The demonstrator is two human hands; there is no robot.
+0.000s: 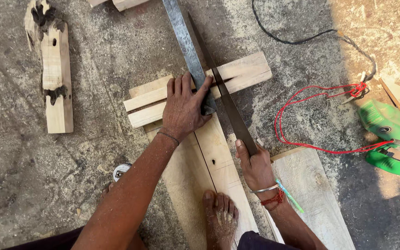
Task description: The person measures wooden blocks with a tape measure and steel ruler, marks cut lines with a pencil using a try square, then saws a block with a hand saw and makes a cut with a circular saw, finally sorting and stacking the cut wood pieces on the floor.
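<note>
Sawing a plank on a dusty concrete floor

The left hand [184, 109] lies flat, fingers together, pinning a steel ruler [188, 46] across a pale plank [209, 162] near the middle of the floor [93, 162]; the right hand [254, 163] has its fingers clamped on the handle of a handsaw [223, 90], whose blade rests on a notched crosspiece [241, 74] under the plank's far end. A bare foot [219, 220] presses on the plank's near end. Sawdust coats the grey floor; sunlight falls on its far right corner, where a green power tool [387, 139] and red cord [302, 120] lie, and a rough wood block [54, 69] sits at far left
</note>
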